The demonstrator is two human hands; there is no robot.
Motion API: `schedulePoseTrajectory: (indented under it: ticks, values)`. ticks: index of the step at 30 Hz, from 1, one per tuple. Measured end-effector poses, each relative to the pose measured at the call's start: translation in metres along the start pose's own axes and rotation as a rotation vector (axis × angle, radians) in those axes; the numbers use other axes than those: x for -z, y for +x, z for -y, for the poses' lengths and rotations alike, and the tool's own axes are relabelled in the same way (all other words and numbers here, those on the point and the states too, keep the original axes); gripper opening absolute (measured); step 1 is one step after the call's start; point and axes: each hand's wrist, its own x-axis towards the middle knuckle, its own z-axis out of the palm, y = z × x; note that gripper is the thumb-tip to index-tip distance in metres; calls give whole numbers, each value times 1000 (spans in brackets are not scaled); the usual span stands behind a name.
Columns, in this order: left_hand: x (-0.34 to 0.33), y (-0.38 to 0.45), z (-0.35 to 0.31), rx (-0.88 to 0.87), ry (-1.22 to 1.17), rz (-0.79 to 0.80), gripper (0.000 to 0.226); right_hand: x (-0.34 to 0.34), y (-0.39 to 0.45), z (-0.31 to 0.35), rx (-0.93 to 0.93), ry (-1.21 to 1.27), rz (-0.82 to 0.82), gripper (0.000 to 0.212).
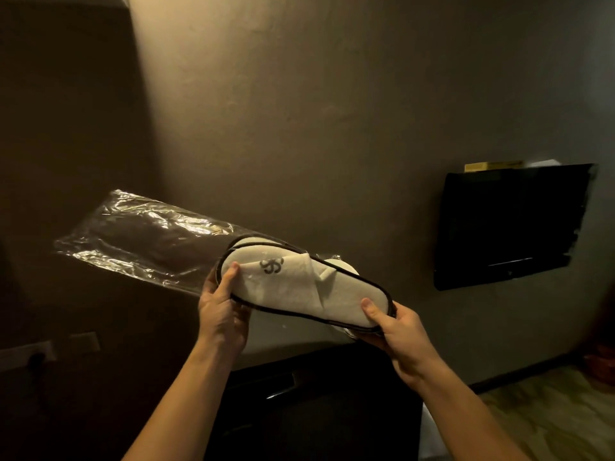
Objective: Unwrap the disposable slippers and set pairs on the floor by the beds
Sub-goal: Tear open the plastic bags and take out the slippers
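White disposable slippers (306, 287) (brown-trimmed, logo up) are gripped at the toe by the left hand (221, 311) and at the heel by the right hand (399, 334). A clear plastic wrapper (139, 237) extends toward ten o'clock.

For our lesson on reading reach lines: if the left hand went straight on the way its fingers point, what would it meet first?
Probably the clear plastic wrapper, trailing up-left beyond the left hand and the slipper in its grip. Depth is unclear.

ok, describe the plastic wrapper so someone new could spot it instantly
Start at the black TV on the wall, then move left to the white slippers held between both hands. The plastic wrapper trails off the slippers' left end, by the left hand. It is the only clear, crinkled, glinting thing in view.
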Motion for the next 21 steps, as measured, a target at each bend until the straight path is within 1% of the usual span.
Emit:
schedulePoseTrajectory:
  ticks: [2, 5, 6, 10, 13, 16, 19, 21]
  values:
    - [-4, -3, 4, 4, 5, 8, 24, -2, 1, -4, 0, 0, -17, 28]
    - [-8, -7, 9, 29, -10, -11, 44, -8, 0, -8, 0, 9, -32, 24]
    - [-7, -7, 10, 29, -14, -16, 48, -10, 0, -9, 5, 7, -32, 23]
    - [-4, -6, 5, -9, 3, -8, 44, -10, 1, -7, 21, 6, -24, 24]
    - [-6, -9, 9, 11, 11, -26, 44, -13, 0, -9, 14, 11, -22, 22]
    - [-7, -11, 13, 25, 18, -47, 34, -18, -1, -11, 21, 10, -13, 24]
    - [-6, -9, 9, 15, -2, -34, 40, -15, -1, -9, 28, 0, -12, 21]
    - [-4, -3, 2, -10, -15, -26, 35, -8, -1, -5, 26, -2, -21, 22]
